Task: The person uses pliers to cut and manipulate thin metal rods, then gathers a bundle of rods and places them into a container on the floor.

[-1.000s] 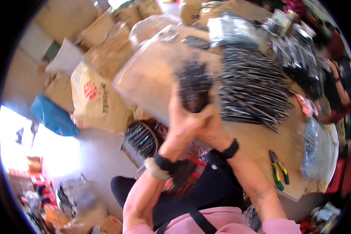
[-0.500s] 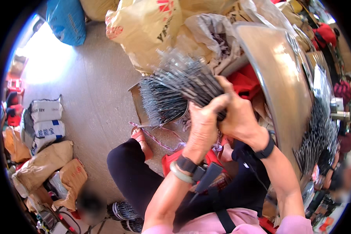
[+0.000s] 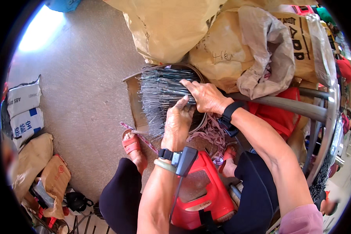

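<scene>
L hand (image 3: pixel 179 119) & R hand (image 3: pixel 208 97) are close tog. at the R-hand end of a dense mass of thin dark rods (image 3: pixel 158 91), paler ends fanned out to the L of both. R fingers reach across the top, nearly straight; L hand is half curled at the near side, thumb and fingers a bit apart. Can't tell if either has a firm grip (palms hidden). Rods lie in a round container (image 3: pixel 200 74), rim curving just behind R hand's fingers; brown board (image 3: pixel 135 103) pokes out beyond, L of the hands. Pinkish strips (image 3: pixel 212 134) heaped just below R hand; red stool (image 3: pixel 206 187) nearer the body, below both. Big tan sack (image 3: pixel 175 29) beyond the hands, grey sack (image 3: pixel 257 74) up & R of R hand.
</scene>
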A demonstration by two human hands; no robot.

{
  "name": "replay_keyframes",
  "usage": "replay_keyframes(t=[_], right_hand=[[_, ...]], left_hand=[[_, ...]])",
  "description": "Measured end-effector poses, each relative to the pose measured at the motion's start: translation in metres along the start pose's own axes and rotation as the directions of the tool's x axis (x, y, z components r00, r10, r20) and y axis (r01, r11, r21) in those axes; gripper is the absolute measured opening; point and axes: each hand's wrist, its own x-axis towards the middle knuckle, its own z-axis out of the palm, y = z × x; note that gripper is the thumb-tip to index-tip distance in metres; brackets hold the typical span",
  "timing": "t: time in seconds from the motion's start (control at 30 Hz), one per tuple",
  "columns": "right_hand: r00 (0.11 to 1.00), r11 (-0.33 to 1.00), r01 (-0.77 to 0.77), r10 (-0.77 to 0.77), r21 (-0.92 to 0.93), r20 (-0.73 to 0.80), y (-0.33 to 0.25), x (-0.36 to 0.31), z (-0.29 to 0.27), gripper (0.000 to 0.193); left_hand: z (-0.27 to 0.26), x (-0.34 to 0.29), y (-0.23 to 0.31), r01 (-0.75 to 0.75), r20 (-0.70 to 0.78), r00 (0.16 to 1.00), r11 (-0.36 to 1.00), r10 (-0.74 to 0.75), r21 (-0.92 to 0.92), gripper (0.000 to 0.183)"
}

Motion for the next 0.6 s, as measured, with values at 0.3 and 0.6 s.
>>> replay_keyframes(t=[0.3,0.6], right_hand=[[0.997,0.983,0.075,-0.076,-0.166,0.004,0.048,0.039,0.065,0.079],[0.999,0.972,-0.028,0.023,-0.232,-0.024,0.048,0.042,0.085,0.072]], left_hand=[[-0.01,0.015,0.001,-0.161,-0.064,0.907,0.483,0.416,0.861,0.02],[-0.041,0.059,0.033,-0.196,0.602,0.795,-0.904,0.08,0.379,0.062]])
